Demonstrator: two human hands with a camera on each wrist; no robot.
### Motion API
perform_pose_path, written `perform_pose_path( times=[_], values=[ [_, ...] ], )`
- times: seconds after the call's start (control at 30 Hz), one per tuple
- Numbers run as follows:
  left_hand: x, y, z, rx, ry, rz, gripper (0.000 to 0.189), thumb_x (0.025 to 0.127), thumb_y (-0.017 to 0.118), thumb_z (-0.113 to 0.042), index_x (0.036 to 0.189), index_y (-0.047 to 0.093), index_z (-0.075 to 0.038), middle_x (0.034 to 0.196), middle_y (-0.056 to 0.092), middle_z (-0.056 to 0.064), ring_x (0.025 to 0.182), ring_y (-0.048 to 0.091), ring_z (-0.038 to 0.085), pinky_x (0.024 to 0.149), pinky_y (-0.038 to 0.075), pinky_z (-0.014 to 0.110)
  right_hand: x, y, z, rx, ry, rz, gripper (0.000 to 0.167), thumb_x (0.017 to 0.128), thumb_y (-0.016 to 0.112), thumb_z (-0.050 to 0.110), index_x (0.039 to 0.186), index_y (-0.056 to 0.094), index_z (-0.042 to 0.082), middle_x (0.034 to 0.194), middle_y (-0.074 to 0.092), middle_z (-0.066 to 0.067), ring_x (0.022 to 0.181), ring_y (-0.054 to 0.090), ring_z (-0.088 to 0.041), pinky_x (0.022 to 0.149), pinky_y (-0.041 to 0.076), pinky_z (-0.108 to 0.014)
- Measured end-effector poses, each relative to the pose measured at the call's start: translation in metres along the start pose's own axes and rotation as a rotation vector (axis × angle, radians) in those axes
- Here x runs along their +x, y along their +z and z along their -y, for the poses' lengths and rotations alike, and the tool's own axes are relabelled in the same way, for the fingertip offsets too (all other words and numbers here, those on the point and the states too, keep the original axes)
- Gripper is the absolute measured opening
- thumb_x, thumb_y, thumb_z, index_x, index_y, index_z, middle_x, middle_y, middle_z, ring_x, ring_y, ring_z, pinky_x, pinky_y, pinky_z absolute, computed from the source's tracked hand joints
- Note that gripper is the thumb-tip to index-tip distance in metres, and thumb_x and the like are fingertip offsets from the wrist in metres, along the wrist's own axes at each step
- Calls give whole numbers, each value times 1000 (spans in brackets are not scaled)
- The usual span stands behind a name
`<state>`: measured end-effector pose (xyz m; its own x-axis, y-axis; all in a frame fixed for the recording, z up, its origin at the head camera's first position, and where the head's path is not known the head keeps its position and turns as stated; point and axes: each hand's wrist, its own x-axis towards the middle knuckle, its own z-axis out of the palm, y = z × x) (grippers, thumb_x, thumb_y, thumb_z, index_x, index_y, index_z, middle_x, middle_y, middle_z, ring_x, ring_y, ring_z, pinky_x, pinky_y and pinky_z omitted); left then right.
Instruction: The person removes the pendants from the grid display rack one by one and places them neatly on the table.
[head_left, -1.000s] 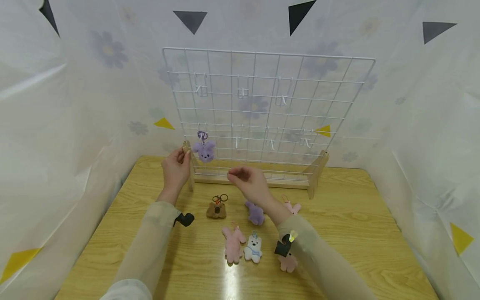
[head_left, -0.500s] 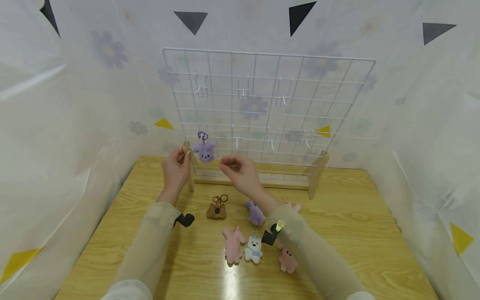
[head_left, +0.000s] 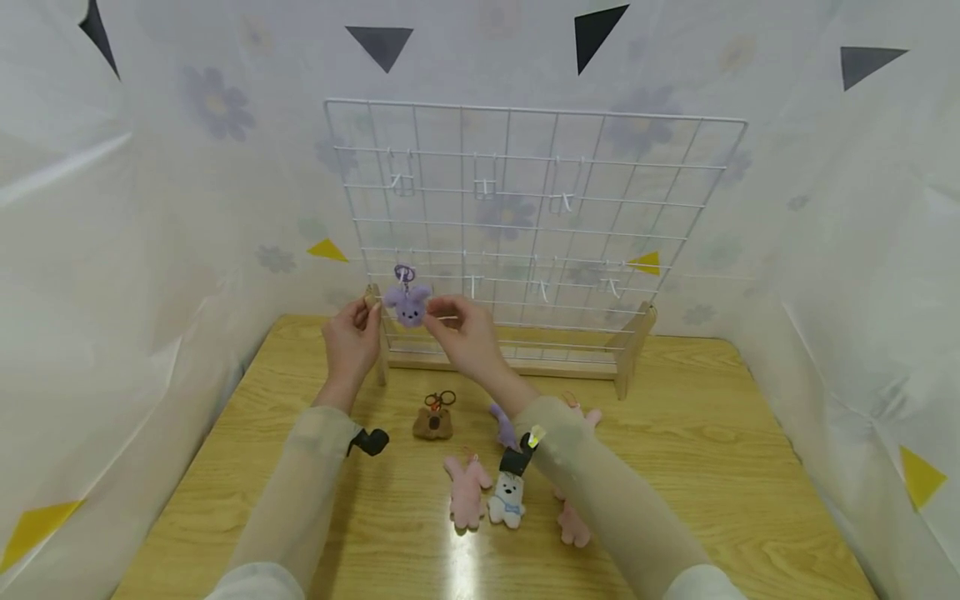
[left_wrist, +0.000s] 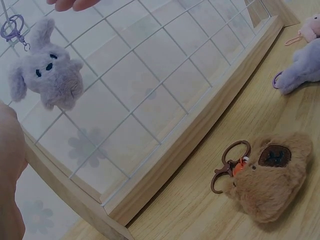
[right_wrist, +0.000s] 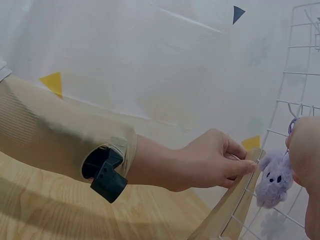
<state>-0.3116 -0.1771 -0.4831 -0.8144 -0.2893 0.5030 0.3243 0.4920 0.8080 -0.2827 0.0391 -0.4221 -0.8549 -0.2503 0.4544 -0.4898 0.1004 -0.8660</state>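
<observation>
A purple plush bunny keychain [head_left: 409,305] hangs by its ring from a hook at the lower left of the white wire grid rack [head_left: 525,221]. My left hand [head_left: 352,337] pinches the top of the rack's left wooden post, thumb and fingers closed on it; the right wrist view shows this hand [right_wrist: 207,157] from the side. Just right of the bunny is my right hand [head_left: 467,337], its fingers loosely bent and holding nothing. In the left wrist view its fingertips [left_wrist: 75,4] stay a little apart from the bunny's ear.
On the wooden table [head_left: 675,467] lie a brown bear keychain [head_left: 432,422], a pink plush [head_left: 467,493], a white bear [head_left: 507,500] and a purple plush [head_left: 503,427]. More pink plushes [head_left: 575,527] lie partly under the right arm. Several bare hooks [head_left: 542,289] hang on the grid.
My right hand has moved left and slightly up along the grid, from the middle to beside the hanging bunny. The left hand stays on the post.
</observation>
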Motion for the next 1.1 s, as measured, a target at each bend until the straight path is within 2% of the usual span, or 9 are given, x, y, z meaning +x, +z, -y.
perform_pose_path(
  times=[0.3,0.6,0.77,0.9,1.1],
  values=[
    [0,1,2,8,2,0,29,105,70,-17,118,73,9,111,76,26,102,77,35,86,65,39,12,10,4,-27,-10,-42,23,99,74,2,118,70,-10,115,73,-21,106,72,-29,93,63,-30],
    [1,0,1,2,5,-16,27,104,71,-14,116,74,9,109,76,26,102,77,34,86,65,37,28,29,13,-16,0,-157,25,99,72,1,121,68,-11,118,71,-25,106,72,-30,94,61,-25],
    [1,1,1,-10,22,-24,25,103,71,-11,115,74,11,108,75,27,101,77,36,85,64,35,34,36,12,-19,-12,-210,24,98,72,0,119,68,-10,113,72,-22,103,71,-30,93,61,-23],
    [1,1,1,-12,24,-24,25,103,71,-10,117,73,12,110,75,28,102,76,37,86,64,37,37,40,9,-15,-33,-259,20,98,72,-1,116,69,-10,109,72,-20,98,71,-27,90,62,-25],
    [0,1,0,-9,12,-12,24,102,70,-6,118,72,12,112,74,29,104,75,39,88,64,40,42,39,6,-31,-8,-291,18,97,73,-1,114,70,-7,107,73,-17,96,71,-24,88,62,-22]
  ],
)
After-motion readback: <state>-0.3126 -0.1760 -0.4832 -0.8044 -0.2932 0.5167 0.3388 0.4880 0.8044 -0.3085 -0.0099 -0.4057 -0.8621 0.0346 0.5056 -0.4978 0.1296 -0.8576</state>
